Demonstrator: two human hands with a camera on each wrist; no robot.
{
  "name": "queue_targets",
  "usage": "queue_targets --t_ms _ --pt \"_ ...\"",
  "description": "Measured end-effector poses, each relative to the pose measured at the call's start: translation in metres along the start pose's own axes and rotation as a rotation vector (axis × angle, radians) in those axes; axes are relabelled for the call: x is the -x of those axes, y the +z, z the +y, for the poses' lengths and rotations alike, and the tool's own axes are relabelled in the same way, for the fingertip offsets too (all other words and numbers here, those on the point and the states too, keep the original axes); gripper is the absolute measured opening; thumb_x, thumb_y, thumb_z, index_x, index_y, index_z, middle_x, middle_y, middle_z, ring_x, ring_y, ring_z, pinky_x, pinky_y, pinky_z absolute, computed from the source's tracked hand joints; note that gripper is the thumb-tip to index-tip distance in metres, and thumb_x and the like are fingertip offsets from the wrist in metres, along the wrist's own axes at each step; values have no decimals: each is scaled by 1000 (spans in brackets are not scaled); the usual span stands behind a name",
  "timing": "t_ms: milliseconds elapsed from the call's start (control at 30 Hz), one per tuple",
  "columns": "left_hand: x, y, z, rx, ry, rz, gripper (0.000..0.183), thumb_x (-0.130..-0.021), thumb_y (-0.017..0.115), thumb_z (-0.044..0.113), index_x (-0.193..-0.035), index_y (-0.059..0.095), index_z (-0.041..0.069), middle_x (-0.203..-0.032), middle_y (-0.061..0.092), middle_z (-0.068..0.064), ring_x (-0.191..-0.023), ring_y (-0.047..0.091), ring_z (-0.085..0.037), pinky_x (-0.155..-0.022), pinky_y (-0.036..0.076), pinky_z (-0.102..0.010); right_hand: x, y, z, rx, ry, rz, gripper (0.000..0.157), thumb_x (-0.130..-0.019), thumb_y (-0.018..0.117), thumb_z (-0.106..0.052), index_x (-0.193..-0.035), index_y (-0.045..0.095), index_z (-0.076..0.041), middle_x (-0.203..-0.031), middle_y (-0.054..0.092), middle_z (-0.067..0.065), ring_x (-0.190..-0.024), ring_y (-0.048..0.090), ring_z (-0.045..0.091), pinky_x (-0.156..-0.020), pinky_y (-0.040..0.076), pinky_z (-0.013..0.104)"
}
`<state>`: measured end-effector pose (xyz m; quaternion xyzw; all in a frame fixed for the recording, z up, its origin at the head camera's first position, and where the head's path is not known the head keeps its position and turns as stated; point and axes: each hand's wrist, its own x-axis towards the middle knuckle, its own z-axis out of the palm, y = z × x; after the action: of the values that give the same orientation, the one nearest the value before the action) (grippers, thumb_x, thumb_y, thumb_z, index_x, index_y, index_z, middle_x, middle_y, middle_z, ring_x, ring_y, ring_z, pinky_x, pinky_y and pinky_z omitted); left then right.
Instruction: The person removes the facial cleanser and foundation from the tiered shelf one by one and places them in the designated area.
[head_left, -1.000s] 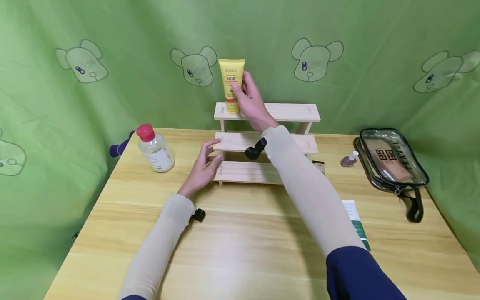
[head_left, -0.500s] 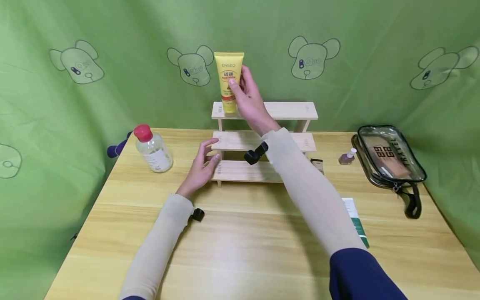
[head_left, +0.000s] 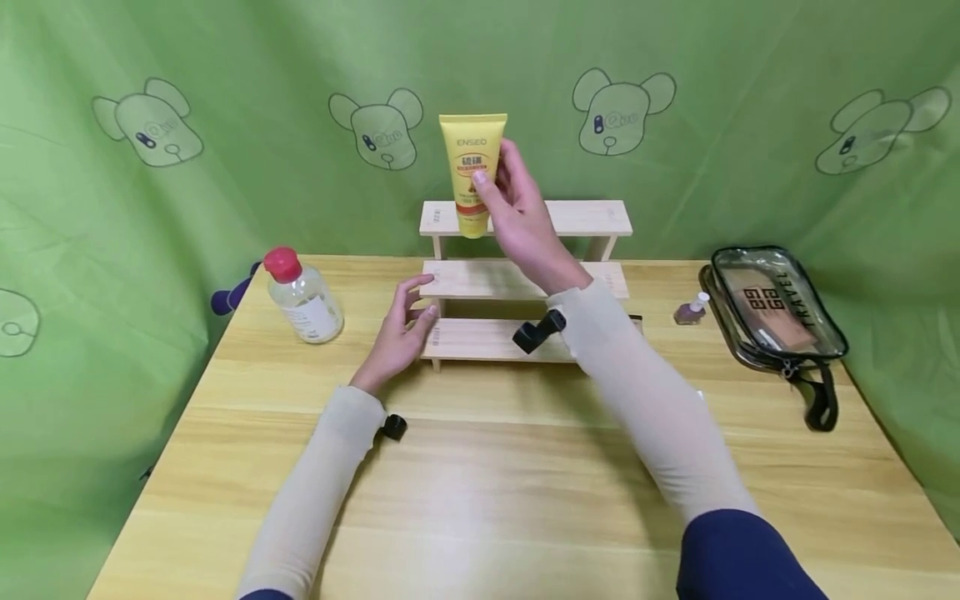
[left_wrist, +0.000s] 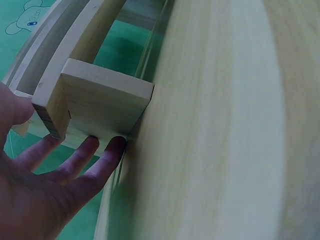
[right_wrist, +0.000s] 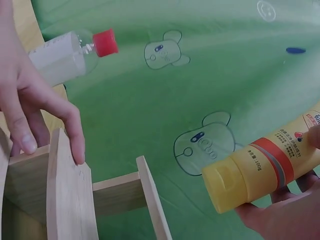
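My right hand [head_left: 528, 221] grips a yellow squeeze tube [head_left: 474, 158], thumb on its printed front and fingers behind. Cap down and flat end up, the tube hangs in front of the top tier's left part. Its yellow cap [right_wrist: 226, 186] stands clear of the wood in the right wrist view. My left hand [head_left: 396, 337] rests against the left end of a three-tier wooden display stand [head_left: 457, 279]. In the left wrist view its fingers [left_wrist: 80, 160] reach out along the stand's side panel, touching it.
A clear bottle with a red cap [head_left: 303, 300] stands on the table [head_left: 450, 500] at the left. To the right are a small nail polish bottle [head_left: 691, 310] and a clear travel pouch [head_left: 780, 308]. A green curtain [head_left: 510, 67] hangs behind.
My right hand has brought the yellow tube away from the top tier, rightward and closer to me. The forearm now covers most of the white and green tube. My left hand stays put.
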<state>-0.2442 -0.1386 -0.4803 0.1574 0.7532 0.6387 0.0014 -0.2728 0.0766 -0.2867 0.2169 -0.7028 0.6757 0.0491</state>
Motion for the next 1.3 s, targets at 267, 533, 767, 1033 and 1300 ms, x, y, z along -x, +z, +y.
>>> queue_targets --t_ms 267,533,767,1033,1300 --pt "0 1 1 -5 -8 4 57 -112 55 4 -162 39 25 -154 55 -26 -133 64 -55 -113 59 -59 29 -21 -13 35 -5 -5 44 -117 43 -11 -161 41 -11 -150 58 16 -138 59 24 -124 50 45" --pt "1 -2 -1 -15 -7 10 56 -112 55 6 -162 39 26 -153 56 -27 -134 64 -55 -112 59 -60 52 -43 -21 37 -6 43 44 -116 45 -11 -160 43 -14 -139 60 8 -129 61 24 -116 54 44" --pt "0 -2 -2 -25 3 6 55 -112 55 6 -161 39 26 -157 52 -27 -134 64 -53 -112 59 -60 78 -62 -25 44 14 48 44 -116 47 -13 -160 42 -14 -135 62 5 -125 63 21 -109 58 29" --pt "0 -1 -1 -22 17 10 55 -112 56 5 -161 40 23 -159 51 -25 -133 64 -55 -113 58 -61 108 -91 -29 158 27 79 40 -116 49 -14 -155 48 -13 -130 65 0 -119 65 19 -102 59 20" --pt "-1 0 -1 -28 10 5 55 -112 56 6 -161 39 25 -157 52 -26 -133 64 -54 -113 58 -60 137 -124 -25 95 48 116 41 -114 54 -11 -155 50 -13 -130 66 6 -118 67 18 -98 62 17"
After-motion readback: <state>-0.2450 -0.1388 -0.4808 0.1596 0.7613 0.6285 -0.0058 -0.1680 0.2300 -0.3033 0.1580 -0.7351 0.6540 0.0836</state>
